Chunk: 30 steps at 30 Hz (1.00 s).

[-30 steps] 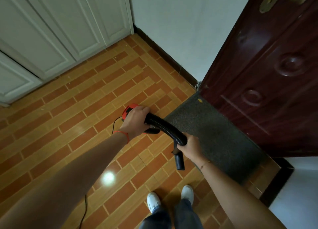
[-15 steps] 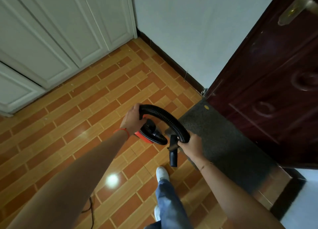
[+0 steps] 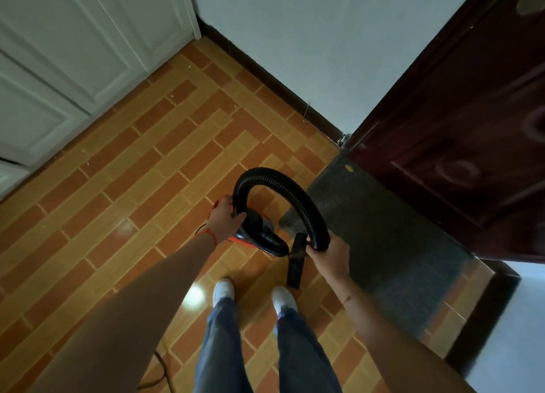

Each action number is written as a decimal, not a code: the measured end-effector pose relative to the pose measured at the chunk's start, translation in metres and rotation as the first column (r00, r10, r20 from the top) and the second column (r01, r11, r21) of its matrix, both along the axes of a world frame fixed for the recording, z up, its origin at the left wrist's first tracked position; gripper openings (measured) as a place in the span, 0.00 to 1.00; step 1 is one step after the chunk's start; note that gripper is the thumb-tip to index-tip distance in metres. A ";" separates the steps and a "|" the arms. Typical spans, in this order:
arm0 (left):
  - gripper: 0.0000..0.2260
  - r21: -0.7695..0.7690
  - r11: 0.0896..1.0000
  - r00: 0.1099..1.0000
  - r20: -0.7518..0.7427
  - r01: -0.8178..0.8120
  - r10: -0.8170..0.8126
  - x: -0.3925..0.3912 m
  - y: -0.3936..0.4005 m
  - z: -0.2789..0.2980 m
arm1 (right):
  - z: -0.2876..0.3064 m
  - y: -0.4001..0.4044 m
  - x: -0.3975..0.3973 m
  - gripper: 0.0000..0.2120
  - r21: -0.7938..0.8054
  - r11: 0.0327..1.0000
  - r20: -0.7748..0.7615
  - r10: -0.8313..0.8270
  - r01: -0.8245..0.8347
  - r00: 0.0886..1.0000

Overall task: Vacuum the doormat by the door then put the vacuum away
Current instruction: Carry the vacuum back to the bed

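I hold the small red-and-black canister vacuum point(image 3: 259, 234) off the tiled floor point(image 3: 124, 192), my left hand point(image 3: 225, 220) wrapped round its top where the ribbed black hose point(image 3: 283, 186) joins. My right hand point(image 3: 327, 252) grips the far end of that hose, so it arches up in a loop between my two hands, and the flat black nozzle point(image 3: 296, 264) hangs down from my right fist, pointing at the floor near my white shoes point(image 3: 253, 293).

The dark grey doormat point(image 3: 392, 245) lies just to the right of my right hand, along the foot of the dark red door point(image 3: 460, 127); the nozzle is beside its near edge, not on it.

To do this well, I judge I should keep the body level in my left hand, let the hose stay slack rather than kinked, and mind the cord point(image 3: 160, 372) trailing on the floor by my left leg so I don't step into it.
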<state>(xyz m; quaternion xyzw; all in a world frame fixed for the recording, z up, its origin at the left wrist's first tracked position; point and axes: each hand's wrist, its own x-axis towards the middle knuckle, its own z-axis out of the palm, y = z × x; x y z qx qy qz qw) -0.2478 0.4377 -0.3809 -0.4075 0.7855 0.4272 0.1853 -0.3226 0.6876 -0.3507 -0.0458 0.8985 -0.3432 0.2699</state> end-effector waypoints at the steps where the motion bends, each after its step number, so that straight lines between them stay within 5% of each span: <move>1: 0.25 0.019 1.000 1.000 0.003 -0.003 0.003 -0.001 -0.003 -0.007 | -0.004 -0.004 0.001 0.14 0.009 1.000 -0.003 -0.018 0.018 1.000; 15: 0.30 0.260 0.960 0.994 -0.011 0.104 -0.105 0.010 -0.023 -0.097 | -0.067 -0.029 0.017 0.10 0.043 0.981 -0.079 -0.188 0.192 0.979; 20: 0.17 0.325 0.946 1.000 0.018 0.016 -0.023 0.015 -0.010 -0.143 | -0.091 -0.025 0.016 0.10 -0.019 0.982 -0.109 -0.191 0.190 0.976; 26: 0.24 0.376 0.923 0.988 -0.089 -0.085 0.127 0.019 0.006 -0.172 | -0.115 -0.030 0.018 0.11 -0.178 0.969 -0.132 -0.195 0.170 0.972; 30: 0.21 0.365 0.926 0.973 -0.165 -0.091 0.160 0.016 0.009 -0.183 | -0.138 -0.035 0.019 0.27 -0.274 0.951 -0.064 -0.164 0.141 0.984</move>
